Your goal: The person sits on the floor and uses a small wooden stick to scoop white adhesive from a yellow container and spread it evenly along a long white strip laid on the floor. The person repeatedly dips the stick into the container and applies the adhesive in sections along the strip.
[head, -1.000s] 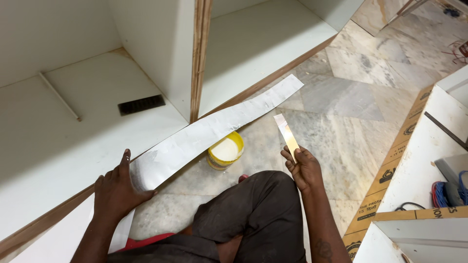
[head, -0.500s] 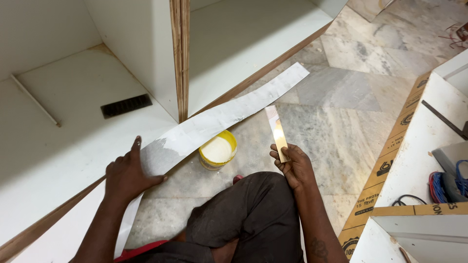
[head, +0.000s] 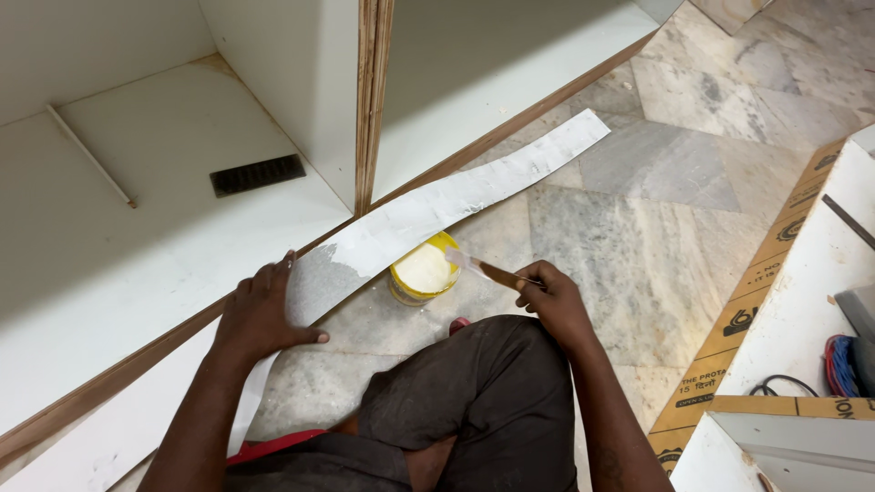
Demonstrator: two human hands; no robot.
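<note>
My left hand (head: 264, 314) presses flat on a long white laminate strip (head: 428, 214) that runs across the marble floor and is smeared with white glue. My right hand (head: 551, 301) grips a thin flat spreader stick (head: 478, 267), its tip over the rim of a small yellow tub of white glue (head: 422, 271). The tub stands on the floor just beside the strip, between my two hands. My bent knee in dark trousers (head: 483, 392) is below the tub.
A white cabinet (head: 137, 246) with a plywood-edged divider (head: 372, 100) lies open in front, with a dark vent slot (head: 258, 174). Brown cardboard (head: 766, 301) and white boards (head: 811, 310) lie at the right, with cables (head: 843, 364). Grey marble floor (head: 656, 219).
My right hand has lowered the stick from upright to level, bringing its tip to the glue tub. The left hand stays on the strip.
</note>
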